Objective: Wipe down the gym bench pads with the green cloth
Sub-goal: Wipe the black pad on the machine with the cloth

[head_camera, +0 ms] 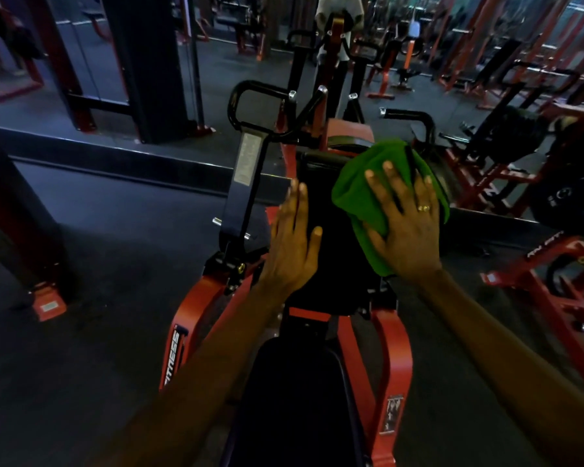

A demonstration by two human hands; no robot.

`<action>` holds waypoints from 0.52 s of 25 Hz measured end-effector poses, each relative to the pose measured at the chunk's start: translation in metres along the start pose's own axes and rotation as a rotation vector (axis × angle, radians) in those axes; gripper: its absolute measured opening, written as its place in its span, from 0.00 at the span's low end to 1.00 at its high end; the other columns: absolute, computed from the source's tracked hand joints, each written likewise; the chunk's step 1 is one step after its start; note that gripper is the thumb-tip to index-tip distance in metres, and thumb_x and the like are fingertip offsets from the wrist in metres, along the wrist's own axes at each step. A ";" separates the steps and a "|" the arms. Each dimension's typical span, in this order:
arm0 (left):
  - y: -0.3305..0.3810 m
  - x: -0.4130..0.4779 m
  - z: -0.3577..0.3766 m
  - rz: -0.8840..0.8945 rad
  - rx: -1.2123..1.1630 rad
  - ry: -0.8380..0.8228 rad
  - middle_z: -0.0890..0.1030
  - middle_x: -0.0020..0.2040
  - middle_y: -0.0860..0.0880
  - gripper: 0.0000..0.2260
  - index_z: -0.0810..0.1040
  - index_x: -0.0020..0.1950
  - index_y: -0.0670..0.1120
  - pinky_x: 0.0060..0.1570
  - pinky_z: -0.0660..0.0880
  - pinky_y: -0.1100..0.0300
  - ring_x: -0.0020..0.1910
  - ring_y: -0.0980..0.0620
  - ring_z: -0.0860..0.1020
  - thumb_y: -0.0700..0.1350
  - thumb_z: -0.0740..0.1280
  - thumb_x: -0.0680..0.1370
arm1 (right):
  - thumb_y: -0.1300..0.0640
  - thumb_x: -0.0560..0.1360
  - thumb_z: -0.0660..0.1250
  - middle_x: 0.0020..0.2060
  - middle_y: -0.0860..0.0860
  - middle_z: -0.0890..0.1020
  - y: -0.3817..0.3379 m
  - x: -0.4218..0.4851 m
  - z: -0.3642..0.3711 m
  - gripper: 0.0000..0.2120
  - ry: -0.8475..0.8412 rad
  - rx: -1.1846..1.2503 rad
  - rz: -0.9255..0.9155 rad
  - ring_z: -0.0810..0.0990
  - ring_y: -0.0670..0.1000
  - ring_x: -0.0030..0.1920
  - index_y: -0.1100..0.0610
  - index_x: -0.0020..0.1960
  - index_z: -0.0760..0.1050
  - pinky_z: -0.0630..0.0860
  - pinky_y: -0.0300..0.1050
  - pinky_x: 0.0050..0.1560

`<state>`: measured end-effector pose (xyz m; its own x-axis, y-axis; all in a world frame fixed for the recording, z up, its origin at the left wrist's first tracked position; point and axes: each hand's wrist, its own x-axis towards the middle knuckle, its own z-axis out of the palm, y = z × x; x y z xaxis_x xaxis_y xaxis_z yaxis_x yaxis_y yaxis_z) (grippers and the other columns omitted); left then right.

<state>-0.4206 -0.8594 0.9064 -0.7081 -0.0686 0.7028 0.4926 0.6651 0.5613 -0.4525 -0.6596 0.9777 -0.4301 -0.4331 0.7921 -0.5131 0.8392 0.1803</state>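
- Right grip (pixel 408 227): released, palm down and flat on the green cloth (pixel 354 197), fingers (pixel 390 178) straight, spread and pointing away from the body; ring on one finger.
- Right forearm: stretched forward from the lower right corner, nearly straight.
- Green cloth: bunched over the upper right part of the upright black pad (pixel 331 257), pinned between palm and pad.
- Left grip (pixel 292 244): released too, grasping nothing, fingers straight and close together, laid along the pad's left edge, thumb out over the pad face.
- Left forearm: reaching up from the bottom, past the left side of the black seat pad (pixel 294 406).
- Both pads mounted on a red machine frame (pixel 191 328); black handles (pixel 250 96) beyond; dark gym floor (pixel 98 264) all around.
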 end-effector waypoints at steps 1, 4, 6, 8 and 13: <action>0.003 0.011 -0.004 0.024 0.012 0.016 0.44 0.82 0.49 0.32 0.43 0.81 0.44 0.79 0.45 0.55 0.81 0.53 0.45 0.43 0.59 0.84 | 0.43 0.82 0.56 0.78 0.55 0.61 0.003 -0.014 0.005 0.29 0.000 0.044 0.044 0.61 0.64 0.75 0.50 0.80 0.57 0.56 0.63 0.76; 0.008 0.038 -0.013 0.136 0.124 0.007 0.49 0.82 0.42 0.28 0.50 0.82 0.41 0.79 0.46 0.50 0.81 0.50 0.44 0.44 0.58 0.84 | 0.48 0.79 0.59 0.80 0.53 0.54 -0.007 -0.059 0.022 0.35 -0.059 0.164 0.139 0.62 0.68 0.75 0.45 0.81 0.48 0.55 0.63 0.76; 0.008 0.055 -0.017 0.234 0.223 -0.005 0.52 0.82 0.39 0.27 0.54 0.81 0.42 0.79 0.46 0.48 0.81 0.45 0.46 0.46 0.57 0.84 | 0.49 0.77 0.60 0.80 0.52 0.52 -0.022 -0.079 0.034 0.38 -0.112 0.212 0.189 0.60 0.71 0.74 0.42 0.81 0.44 0.49 0.58 0.77; 0.005 0.064 -0.017 0.324 0.274 -0.011 0.56 0.81 0.38 0.25 0.59 0.80 0.42 0.79 0.50 0.44 0.81 0.40 0.51 0.47 0.58 0.84 | 0.49 0.77 0.59 0.80 0.51 0.51 -0.034 -0.101 0.041 0.38 -0.148 0.228 0.200 0.56 0.71 0.74 0.42 0.81 0.44 0.42 0.53 0.78; -0.004 0.065 -0.018 0.372 0.306 0.026 0.64 0.77 0.37 0.24 0.65 0.78 0.40 0.78 0.52 0.49 0.78 0.39 0.57 0.48 0.58 0.83 | 0.47 0.78 0.59 0.81 0.45 0.46 -0.050 -0.116 0.051 0.36 -0.124 0.279 0.257 0.49 0.66 0.79 0.42 0.81 0.44 0.46 0.55 0.77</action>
<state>-0.4593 -0.8801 0.9583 -0.4973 0.1992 0.8444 0.5354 0.8363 0.1181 -0.4146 -0.6683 0.8469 -0.6486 -0.2711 0.7112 -0.5517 0.8112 -0.1940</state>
